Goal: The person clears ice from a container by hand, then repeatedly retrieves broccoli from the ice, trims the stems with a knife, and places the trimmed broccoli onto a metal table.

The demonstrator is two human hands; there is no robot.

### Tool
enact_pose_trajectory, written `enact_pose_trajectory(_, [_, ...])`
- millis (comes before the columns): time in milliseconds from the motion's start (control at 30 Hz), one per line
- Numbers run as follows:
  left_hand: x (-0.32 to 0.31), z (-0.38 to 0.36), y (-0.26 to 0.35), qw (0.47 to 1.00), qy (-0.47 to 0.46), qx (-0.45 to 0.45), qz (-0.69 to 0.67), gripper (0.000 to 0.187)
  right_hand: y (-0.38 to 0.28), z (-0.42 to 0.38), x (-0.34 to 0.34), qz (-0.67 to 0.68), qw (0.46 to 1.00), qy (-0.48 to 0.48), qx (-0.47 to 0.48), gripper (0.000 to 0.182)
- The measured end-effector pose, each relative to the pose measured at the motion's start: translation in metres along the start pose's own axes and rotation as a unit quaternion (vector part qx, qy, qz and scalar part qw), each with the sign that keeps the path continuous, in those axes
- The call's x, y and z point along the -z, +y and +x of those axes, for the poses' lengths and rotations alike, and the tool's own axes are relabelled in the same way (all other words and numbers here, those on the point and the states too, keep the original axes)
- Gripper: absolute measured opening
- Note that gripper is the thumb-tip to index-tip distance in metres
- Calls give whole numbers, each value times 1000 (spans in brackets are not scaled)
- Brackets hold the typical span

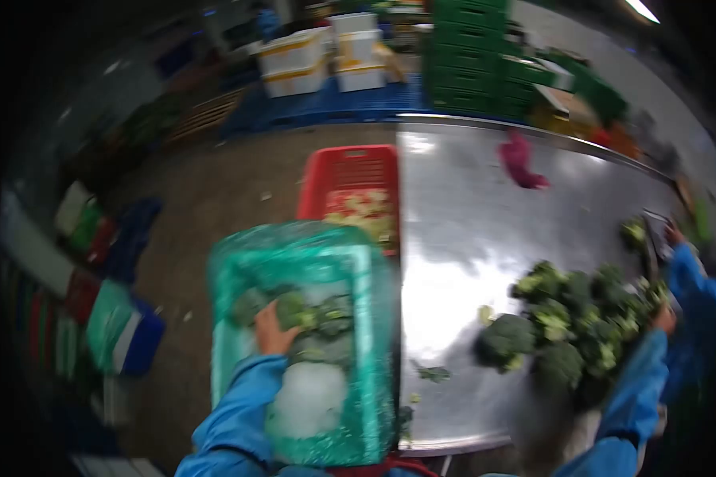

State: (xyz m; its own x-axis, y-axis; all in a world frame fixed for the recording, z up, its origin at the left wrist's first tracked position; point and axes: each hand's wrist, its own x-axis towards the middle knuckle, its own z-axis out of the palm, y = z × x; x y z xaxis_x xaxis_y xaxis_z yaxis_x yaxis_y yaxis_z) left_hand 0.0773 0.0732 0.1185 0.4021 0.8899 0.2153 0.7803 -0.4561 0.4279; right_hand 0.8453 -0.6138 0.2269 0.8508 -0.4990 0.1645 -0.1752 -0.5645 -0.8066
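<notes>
Gripping a broccoli head (292, 308), my left hand (274, 327) is working inside the plastic-lined green crate (361, 358), beyond a whitish mass (309, 400) and nearer the crate's left edge. Rightward, the broccoli pile (585, 314) is lying toward the tabletop's (453, 238) right edge, where my right hand (663, 318) is reaching its side (open or closed, I cannot tell). A co-worker's hand (675, 234) is hovering farther up that edge.

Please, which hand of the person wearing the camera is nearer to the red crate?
Left. The left hand touches broccoli in the green crate, next to the red crate; the right hand is farther, across the metal table.
</notes>
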Motion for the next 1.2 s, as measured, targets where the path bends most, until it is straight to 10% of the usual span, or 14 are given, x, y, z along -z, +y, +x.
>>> enact_pose_trajectory(333, [-8,27,13,977,-145,-1,159,92,60,-12,12,131,981,-121,78,59])
enact_pose_trajectory(633, [32,-46,-9,989,34,-118,84,70,-78,-438,59,145,923,-328,139,18])
enact_pose_trajectory(767, [83,-60,6,985,-8,67,-157,69,-115,-617,59,66,799,-591,93,19])
enact_pose_trajectory(833, [95,-83,-5,798,-42,187,-571,67,-96,-681,39,100,727,-621,276,24])
enact_pose_trajectory(967, [128,-126,5,597,-154,286,-734,68,-145,-770,44,126,600,-682,399,22])
enact_pose_trajectory(1200, [155,-149,15,574,-198,269,-748,70,-193,-786,69,20,503,-658,560,20])
